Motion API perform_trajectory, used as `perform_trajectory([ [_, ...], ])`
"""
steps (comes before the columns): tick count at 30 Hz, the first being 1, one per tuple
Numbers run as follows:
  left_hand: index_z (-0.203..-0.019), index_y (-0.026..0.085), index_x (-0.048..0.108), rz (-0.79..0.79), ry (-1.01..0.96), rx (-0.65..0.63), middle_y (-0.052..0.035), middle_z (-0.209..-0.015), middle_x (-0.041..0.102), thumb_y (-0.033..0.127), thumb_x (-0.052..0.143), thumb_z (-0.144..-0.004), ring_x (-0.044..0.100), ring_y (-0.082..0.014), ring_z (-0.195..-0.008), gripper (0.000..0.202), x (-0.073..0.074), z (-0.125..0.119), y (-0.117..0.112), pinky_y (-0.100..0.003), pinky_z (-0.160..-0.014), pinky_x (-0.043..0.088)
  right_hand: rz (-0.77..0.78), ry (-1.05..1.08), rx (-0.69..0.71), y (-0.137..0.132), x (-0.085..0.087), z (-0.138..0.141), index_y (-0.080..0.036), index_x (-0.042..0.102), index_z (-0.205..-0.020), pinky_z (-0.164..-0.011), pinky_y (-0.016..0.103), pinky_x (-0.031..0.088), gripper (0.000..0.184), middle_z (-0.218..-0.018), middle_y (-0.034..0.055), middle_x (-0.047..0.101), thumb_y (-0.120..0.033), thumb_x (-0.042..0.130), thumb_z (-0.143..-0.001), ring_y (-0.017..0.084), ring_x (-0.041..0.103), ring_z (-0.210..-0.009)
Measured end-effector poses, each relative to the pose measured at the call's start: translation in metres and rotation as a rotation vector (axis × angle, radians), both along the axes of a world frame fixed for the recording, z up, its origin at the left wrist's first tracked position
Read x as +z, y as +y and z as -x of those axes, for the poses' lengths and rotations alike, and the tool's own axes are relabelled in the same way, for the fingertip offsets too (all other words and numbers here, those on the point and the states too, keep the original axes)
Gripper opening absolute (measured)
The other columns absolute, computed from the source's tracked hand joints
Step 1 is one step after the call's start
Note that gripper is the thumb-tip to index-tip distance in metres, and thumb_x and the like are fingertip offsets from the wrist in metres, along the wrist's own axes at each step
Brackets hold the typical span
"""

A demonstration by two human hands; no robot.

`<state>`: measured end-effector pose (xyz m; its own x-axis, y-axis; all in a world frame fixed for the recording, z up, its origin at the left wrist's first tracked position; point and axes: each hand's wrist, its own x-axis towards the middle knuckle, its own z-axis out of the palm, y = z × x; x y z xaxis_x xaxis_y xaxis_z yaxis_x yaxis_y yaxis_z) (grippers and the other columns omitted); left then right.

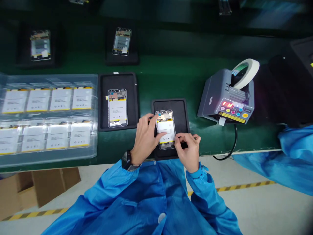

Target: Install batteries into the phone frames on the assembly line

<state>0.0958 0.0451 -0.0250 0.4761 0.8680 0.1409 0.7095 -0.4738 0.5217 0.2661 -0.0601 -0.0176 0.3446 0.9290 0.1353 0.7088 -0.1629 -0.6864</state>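
Note:
An opened phone [166,129] with a white battery lies in a black foam tray [183,112] at the near edge of the green belt. My left hand [144,138] curls against the phone's left side, thumb on its upper left edge. My right hand [187,148] pinches at the phone's lower right corner; what its fingertips hold is too small to make out. A second opened phone [117,107] rests in another black tray [132,85] just to the left.
A clear tray of several white batteries [49,114] sits at left. A grey tape dispenser [226,99] with a white roll [246,72] stands at right, its cable hanging over the edge. Two more phones [121,40] ride the far belt. Another person's blue sleeve [293,156] is at right. Cardboard boxes [36,186] on the floor.

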Motion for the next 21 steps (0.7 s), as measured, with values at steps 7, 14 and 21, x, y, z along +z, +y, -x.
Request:
perform_trajectory([
  [7,-0.16,0.02,0.034,0.019,-0.035,-0.126,-0.024,-0.166,0.036,0.051,0.06,-0.101,0.039,-0.0405,-0.15,0.072,-0.008,0.007,0.007,-0.058,-0.116,0.041,0.264,0.072,0.132,0.048,0.037,-0.028,-0.023,0.064,-0.086,-0.071,0.033,0.039,0.014,-0.064,-0.0025,0.066,-0.031,0.064,-0.097,0.017,0.06,-0.062],
  [14,-0.162,0.019,0.028,0.05,-0.087,-0.138,-0.0241,-0.17,0.031,0.047,0.059,-0.103,0.035,-0.0388,-0.156,0.072,-0.013,0.007,0.006,-0.056,-0.12,0.039,0.679,0.331,0.199,0.119,0.029,-0.038,-0.022,0.053,-0.07,-0.045,0.024,0.039,0.029,-0.054,-0.0028,0.062,-0.027,0.071,-0.092,0.013,0.056,-0.043],
  [21,-0.155,0.016,0.037,0.077,-0.124,-0.139,-0.026,-0.169,0.033,0.045,0.062,-0.102,0.036,-0.0384,-0.156,0.065,-0.01,0.006,0.006,-0.054,-0.12,0.04,0.744,0.448,0.165,0.121,0.03,-0.038,-0.023,0.051,-0.07,-0.034,0.023,0.04,0.042,-0.051,-0.003,0.06,-0.048,0.08,-0.086,0.013,0.053,-0.038],
])
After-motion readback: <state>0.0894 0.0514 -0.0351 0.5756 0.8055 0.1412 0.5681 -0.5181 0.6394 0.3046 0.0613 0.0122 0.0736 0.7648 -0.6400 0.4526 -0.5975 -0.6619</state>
